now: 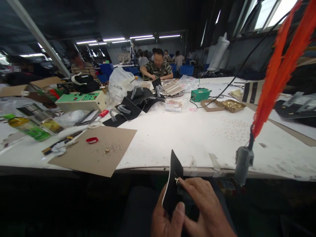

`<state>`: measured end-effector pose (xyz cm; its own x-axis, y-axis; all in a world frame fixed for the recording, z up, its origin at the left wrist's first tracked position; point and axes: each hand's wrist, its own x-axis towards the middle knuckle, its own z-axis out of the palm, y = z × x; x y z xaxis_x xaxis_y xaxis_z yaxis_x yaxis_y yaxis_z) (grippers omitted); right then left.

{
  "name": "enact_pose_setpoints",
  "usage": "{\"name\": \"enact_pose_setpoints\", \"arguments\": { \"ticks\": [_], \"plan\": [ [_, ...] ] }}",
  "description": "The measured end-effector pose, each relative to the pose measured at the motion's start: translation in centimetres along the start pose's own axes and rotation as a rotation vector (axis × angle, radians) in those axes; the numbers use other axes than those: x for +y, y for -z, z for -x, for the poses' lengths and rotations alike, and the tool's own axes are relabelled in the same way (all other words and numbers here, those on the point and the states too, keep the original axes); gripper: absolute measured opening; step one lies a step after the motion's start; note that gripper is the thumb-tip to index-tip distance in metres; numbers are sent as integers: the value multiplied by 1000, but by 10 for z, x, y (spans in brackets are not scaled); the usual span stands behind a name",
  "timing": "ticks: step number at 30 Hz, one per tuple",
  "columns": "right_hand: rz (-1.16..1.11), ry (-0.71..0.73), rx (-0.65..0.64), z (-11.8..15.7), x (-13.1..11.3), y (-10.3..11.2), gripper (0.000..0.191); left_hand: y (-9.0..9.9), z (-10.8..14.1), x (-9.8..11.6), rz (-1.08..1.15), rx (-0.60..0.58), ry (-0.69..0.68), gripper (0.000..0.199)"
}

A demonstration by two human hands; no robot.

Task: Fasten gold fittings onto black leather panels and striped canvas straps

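Over my lap, just off the table's front edge, a black panel (174,168) with a pale edge stands tilted upright. My left hand (166,219) grips its lower part, thumb on the near face and fingers behind. A small gold-coloured metal fitting (176,180) sits on the panel's face. My right hand (203,204) has its index fingertip at that fitting; its other fingers curl by the lower part of the panel, where a dark area hides what they hold, if anything.
A grey cylindrical tool (244,164) hangs at the right from orange strands (278,69). On the white table (168,138) lie a brown board (98,161) with tiny metal bits, black panels (132,110), a green box (200,94) and a tray of gold pieces (232,105). A person (158,65) sits opposite.
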<state>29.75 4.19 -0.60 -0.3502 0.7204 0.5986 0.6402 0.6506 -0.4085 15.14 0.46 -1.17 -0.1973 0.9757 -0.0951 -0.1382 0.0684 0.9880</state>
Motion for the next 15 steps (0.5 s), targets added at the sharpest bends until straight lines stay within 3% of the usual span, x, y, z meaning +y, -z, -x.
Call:
{"name": "enact_pose_setpoints", "arguments": {
  "ticks": [3,5,10,13,15],
  "plan": [
    [0,12,-79,3,-3,4,83,4,6,-7,-10,-55,-104,72],
    [-7,-25,-75,7,-7,4,86,6,10,-9,-24,-84,-176,76],
    [-50,-64,22,14,-20,-1,57,10,25,-10,-58,-154,-307,67],
    [-76,-48,88,17,-24,1,50,12,33,-5,-2,-162,-273,63],
    [-107,-29,110,20,-25,5,51,15,34,3,-19,-89,-202,52]
  ]
}}
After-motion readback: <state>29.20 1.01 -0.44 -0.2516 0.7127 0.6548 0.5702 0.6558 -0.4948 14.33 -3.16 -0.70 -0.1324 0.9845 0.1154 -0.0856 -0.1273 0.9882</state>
